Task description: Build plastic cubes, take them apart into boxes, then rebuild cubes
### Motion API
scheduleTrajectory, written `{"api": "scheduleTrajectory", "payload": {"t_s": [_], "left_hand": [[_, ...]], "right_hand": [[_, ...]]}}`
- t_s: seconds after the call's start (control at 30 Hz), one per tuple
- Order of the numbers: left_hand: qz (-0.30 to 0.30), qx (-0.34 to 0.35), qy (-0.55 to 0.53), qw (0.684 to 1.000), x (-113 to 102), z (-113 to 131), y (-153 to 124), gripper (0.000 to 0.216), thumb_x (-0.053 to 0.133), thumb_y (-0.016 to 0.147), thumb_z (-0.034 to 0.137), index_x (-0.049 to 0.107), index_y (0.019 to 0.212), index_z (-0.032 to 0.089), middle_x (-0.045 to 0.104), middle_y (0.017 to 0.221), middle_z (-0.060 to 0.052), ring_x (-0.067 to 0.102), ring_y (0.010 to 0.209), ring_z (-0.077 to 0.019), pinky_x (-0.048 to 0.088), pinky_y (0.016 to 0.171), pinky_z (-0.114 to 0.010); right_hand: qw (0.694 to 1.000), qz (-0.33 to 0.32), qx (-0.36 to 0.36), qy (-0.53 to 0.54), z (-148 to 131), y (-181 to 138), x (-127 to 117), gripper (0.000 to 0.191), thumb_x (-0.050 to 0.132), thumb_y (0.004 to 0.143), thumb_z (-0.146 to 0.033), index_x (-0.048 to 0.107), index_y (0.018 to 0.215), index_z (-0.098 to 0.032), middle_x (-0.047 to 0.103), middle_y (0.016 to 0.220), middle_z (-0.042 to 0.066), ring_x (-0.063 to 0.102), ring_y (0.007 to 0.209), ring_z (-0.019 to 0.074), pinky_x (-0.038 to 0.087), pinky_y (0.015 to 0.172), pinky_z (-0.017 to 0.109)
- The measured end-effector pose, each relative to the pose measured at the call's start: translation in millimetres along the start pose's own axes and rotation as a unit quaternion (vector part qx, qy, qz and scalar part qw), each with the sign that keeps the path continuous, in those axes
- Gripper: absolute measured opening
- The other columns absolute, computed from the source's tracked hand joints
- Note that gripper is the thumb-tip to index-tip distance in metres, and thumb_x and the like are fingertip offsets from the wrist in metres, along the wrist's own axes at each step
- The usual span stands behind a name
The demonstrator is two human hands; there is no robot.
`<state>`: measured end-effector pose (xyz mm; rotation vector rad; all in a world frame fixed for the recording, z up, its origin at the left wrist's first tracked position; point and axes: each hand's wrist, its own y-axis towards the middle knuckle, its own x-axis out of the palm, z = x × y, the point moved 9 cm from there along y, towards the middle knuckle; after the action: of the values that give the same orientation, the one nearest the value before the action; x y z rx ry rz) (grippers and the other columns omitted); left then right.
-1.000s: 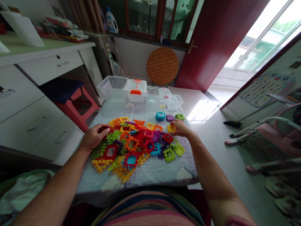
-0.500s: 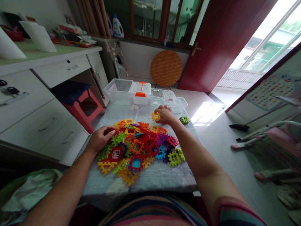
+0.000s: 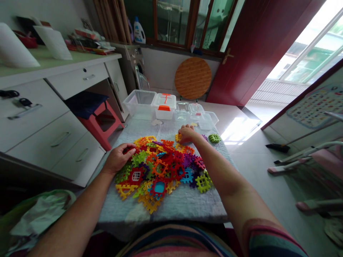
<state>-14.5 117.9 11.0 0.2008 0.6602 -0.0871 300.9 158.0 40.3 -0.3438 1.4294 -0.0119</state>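
Observation:
A heap of colourful plastic interlocking building pieces [image 3: 160, 167] with toothed edges lies on the cloth-covered table [image 3: 187, 210]. My right hand [image 3: 187, 134] is at the far edge of the heap, its fingers closed on a yellow interlocking piece [image 3: 178, 137], partly hidden by the fingers. My left hand [image 3: 119, 157] rests against the heap's left side, thumb and forefinger apart, near red and green pieces. At the right, a green joined block [image 3: 214, 138] sits away from the heap, with a bit of purple beside it, partly behind my right forearm.
Along the table's far edge stand an open clear bin [image 3: 140, 103], a lidded box with orange clasps [image 3: 164, 107] and smaller clear containers [image 3: 197, 110]. A red stool [image 3: 100, 117] is under the desk at left. A folding chair [image 3: 321, 157] stands at right.
The yellow piece in my right hand has come slightly down towards the heap. My left hand stays at the heap's left side. The whole view has shifted a little.

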Motion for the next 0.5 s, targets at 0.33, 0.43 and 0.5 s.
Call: {"api": "scheduleTrajectory", "payload": {"t_s": [0.33,0.43,0.5], "left_hand": [[0.005,0.0,0.005,1.0,-0.8,2.1,0.2,0.044,0.06,0.075,0.056,0.071,0.098,0.019,0.075,0.098,-0.005,0.069,0.088,-0.0242,0.053,0.086,-0.032],[0.004,0.002,0.005,1.0,0.1,0.0,0.9,0.044,0.06,0.076,0.055,0.071,0.098,0.019,0.075,0.1,-0.006,0.069,0.09,-0.0245,0.052,0.088,-0.033],[0.005,0.004,0.004,1.0,0.2,-0.8,1.0,0.043,0.059,0.077,0.055,0.071,0.098,0.019,0.075,0.1,-0.006,0.068,0.091,-0.0245,0.052,0.089,-0.033]], "right_hand": [[0.997,0.043,-0.006,0.061,5.7,-6.6,-16.5,0.057,0.077,0.072,-0.04,0.067,0.124,-0.018,0.059,0.129,0.017,0.049,0.12,0.037,0.043,0.096,0.049],[0.984,0.082,-0.064,0.145,-10.7,-14.4,-29.7,0.04,0.066,0.083,-0.026,0.067,0.122,-0.017,0.064,0.126,0.013,0.058,0.114,0.0271,0.045,0.097,0.038],[0.971,0.084,-0.112,0.195,-30.5,-18.8,-31.4,0.036,0.058,0.086,-0.016,0.068,0.12,-0.015,0.068,0.121,0.011,0.062,0.109,0.0212,0.045,0.096,0.031]]}}
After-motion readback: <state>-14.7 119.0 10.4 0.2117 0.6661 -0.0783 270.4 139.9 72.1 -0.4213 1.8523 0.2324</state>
